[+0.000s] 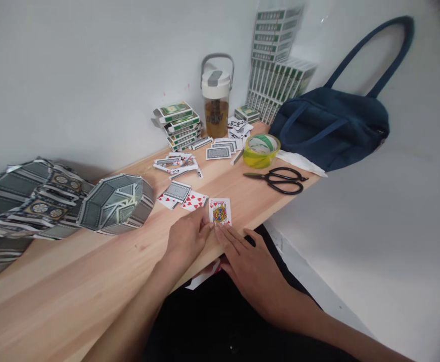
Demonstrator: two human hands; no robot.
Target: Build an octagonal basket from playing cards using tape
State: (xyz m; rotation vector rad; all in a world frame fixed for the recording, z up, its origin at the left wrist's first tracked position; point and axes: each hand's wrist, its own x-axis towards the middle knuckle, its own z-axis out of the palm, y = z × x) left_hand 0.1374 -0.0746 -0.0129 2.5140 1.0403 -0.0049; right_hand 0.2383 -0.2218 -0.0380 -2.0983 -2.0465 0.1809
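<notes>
A jack of hearts playing card (220,211) lies face up near the table's front edge. My left hand (185,235) is at its left side, fingers curled and thumb and forefinger pressed on its lower left corner. My right hand (248,259) rests over the table edge, its fingers stretched out and fingertips touching the card's lower edge. Just beyond my left hand lie a face-down card (177,191) and a heart card (194,200). Below the edge, a partly hidden white and red piece (204,275) shows by my lap.
Black scissors (280,179) and yellow tape (261,152) lie at the right. Behind stand a drink bottle (216,103), card boxes (182,125), a box stack (270,65) and a blue bag (333,125). Folded-card constructions (116,203) fill the left side.
</notes>
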